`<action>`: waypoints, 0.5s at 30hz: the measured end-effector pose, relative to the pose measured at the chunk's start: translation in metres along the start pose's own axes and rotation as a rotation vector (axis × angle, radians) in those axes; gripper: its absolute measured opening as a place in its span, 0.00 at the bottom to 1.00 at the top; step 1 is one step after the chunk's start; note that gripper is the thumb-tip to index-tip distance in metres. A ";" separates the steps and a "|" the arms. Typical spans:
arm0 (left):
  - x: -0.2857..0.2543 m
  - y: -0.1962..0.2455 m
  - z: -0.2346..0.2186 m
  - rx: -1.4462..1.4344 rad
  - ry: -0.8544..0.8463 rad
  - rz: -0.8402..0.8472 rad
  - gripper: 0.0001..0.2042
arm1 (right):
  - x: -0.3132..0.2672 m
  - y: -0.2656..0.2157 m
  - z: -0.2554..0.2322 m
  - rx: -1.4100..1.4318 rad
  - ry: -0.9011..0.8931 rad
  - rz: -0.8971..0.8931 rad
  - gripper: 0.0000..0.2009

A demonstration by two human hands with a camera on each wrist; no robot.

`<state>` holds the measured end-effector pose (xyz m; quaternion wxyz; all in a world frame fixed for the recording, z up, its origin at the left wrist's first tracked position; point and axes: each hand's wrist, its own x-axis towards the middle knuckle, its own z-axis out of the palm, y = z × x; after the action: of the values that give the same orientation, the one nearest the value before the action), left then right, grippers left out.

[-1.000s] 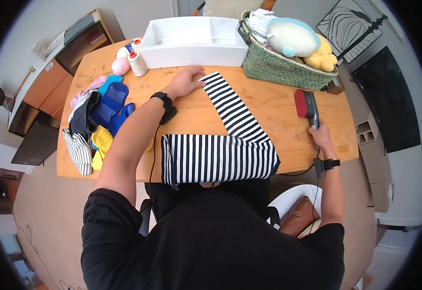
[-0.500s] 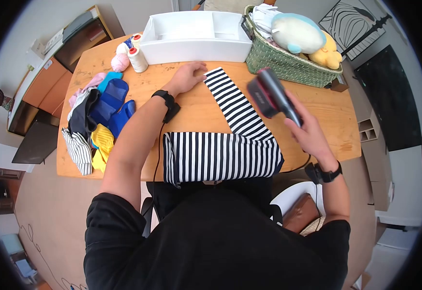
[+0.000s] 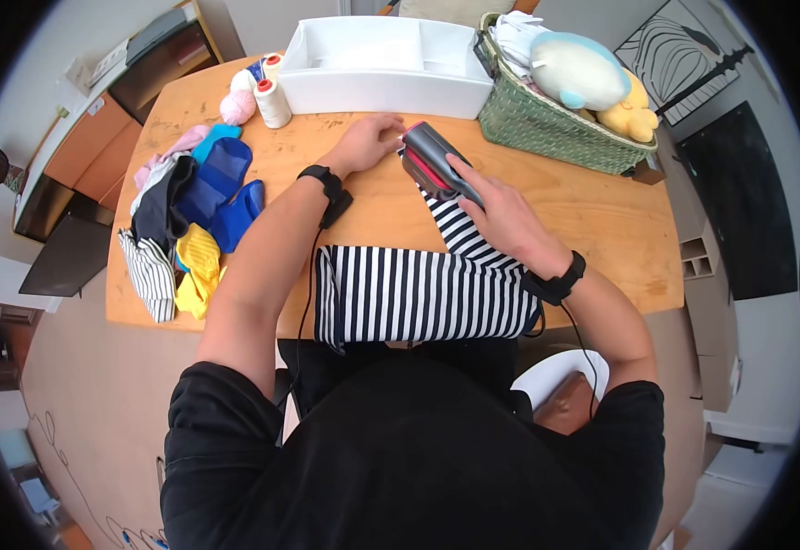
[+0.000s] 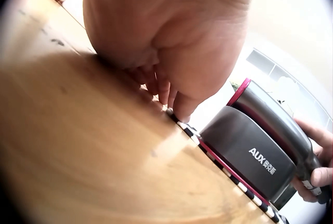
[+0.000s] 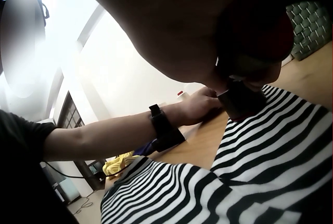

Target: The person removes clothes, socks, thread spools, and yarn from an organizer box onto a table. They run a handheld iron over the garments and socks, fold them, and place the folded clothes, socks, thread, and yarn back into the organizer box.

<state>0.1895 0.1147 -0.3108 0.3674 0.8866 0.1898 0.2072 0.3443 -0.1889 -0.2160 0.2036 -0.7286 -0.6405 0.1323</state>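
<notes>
A black-and-white striped garment lies folded along the table's near edge, one sleeve stretching away from it toward the far left. My right hand grips the handle of a grey and pink handheld garment steamer. In the left wrist view, the steamer's head lies flat along the striped cloth. The sleeve's far end is mostly hidden under it in the head view. My left hand rests on the table at that end, its thumb touching the cloth edge beside the steamer.
A white divided bin and a green woven basket with plush toys stand at the back. Thread spools and pink yarn sit left of the bin. Colourful clothes are heaped at the left. Cables trail from both wrists.
My right hand has brought the steamer from the table's right side leftward onto the sleeve's far end, its head turned from upward-facing to face down. My left hand has stayed at the sleeve's end.
</notes>
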 end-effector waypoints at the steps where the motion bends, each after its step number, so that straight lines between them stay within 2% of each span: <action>1: -0.001 0.000 0.000 -0.002 -0.001 -0.005 0.17 | 0.000 0.000 0.003 0.004 0.009 0.003 0.36; 4: -0.001 0.003 0.000 0.000 0.014 -0.005 0.18 | 0.010 0.009 0.008 0.087 0.048 -0.063 0.34; 10: -0.001 0.005 0.001 0.039 0.017 0.016 0.17 | 0.013 0.007 0.012 -0.022 0.071 0.017 0.32; 15: 0.001 -0.003 0.006 0.031 0.021 0.011 0.17 | 0.016 0.017 0.013 -0.026 0.125 -0.026 0.31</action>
<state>0.1930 0.1140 -0.3162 0.3505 0.8910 0.1920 0.2153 0.3555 -0.1735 -0.2339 0.2354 -0.7294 -0.6378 0.0758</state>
